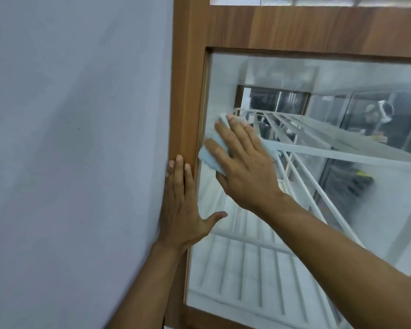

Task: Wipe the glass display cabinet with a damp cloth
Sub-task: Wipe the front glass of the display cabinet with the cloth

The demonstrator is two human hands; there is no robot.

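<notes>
The display cabinet has a brown wooden frame (188, 91) around a large glass pane (282, 72). My right hand (244, 167) lies flat on the glass near the pane's left edge, pressing a folded light blue cloth (210, 159) against it. Most of the cloth is hidden under the palm and fingers. My left hand (183, 207) rests with its fingers spread on the frame's left upright, the thumb reaching over the glass, holding nothing.
A plain grey wall (76, 138) runs along the left of the cabinet. White wire racks (259, 269) show behind the glass, with reflections of the room. A second glass panel (318, 0) sits above the top rail.
</notes>
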